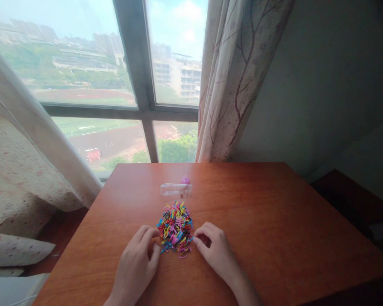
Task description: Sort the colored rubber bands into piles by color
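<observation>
You have one heap of small elastic loops in mixed colours (175,229) on the red-brown wooden table (274,221), and it sits between your two hands. The loops are pink, yellow, blue, black, red and green. They are tangled too thickly to count singly.

Your left hand (137,263) lies just left of the heap. It is loosely curled, with the fingertips bent down at the heap's edge, and it grips nothing that shows. Your right hand (215,253) lies just right of the heap, with its forefinger and thumb drawn close together against the outer loops. You cannot tell whether a loop is pinched between them.

Beyond your fingertips, just past the far side of the heap, one clear plastic bottle (175,189) lies on its side. One small pink cap-like piece (185,179) sits by its right end, too blurred to make out properly. Nothing stands between your hands and the heap.

Farther off are a grey-framed window (140,85) and two pale patterned curtains, one on the left (35,140) and one on the right (232,76). The bottom edge of the picture cuts off both your forearms.
</observation>
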